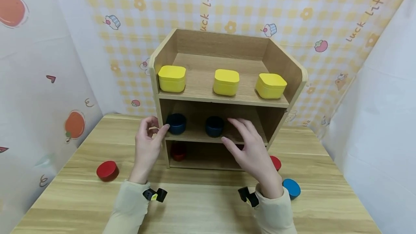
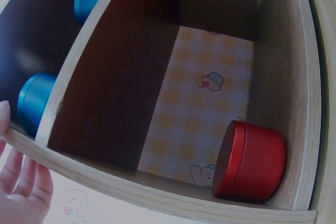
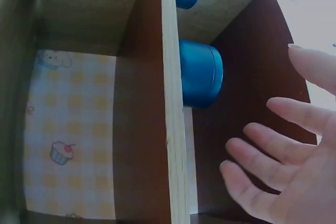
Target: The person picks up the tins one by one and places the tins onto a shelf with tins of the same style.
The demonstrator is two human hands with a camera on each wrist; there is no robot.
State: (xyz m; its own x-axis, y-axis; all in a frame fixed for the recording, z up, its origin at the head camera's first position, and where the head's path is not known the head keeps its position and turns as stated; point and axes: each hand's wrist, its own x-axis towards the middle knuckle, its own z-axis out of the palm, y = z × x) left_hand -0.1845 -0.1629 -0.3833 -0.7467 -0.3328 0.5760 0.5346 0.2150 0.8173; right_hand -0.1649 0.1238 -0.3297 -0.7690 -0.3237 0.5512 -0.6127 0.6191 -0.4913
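At the left side of a wooden shelf unit (image 1: pixel 224 101), my left hand (image 1: pixel 148 142) grips the side panel, thumb at its front edge and fingers outside. My right hand (image 1: pixel 253 151) hovers before the middle tier, fingers spread and holding nothing. Two round blue tins stand on that tier: the left tin (image 1: pixel 176 124) beside my left thumb, the other tin (image 1: pixel 214 126) just left of my right fingertips. On the bottom tier a round red tin (image 2: pixel 257 163) sits near the left side. My right hand covers part of the bottom tier in the head view.
Three yellow square tins, left (image 1: pixel 172 79), middle (image 1: pixel 226 82) and right (image 1: pixel 271 86), line the top tier. A round red tin (image 1: pixel 107 170) lies left on the wooden table (image 1: pixel 195 208). Another red tin (image 1: pixel 276 162) and a blue tin (image 1: pixel 291 188) are beside my right wrist.
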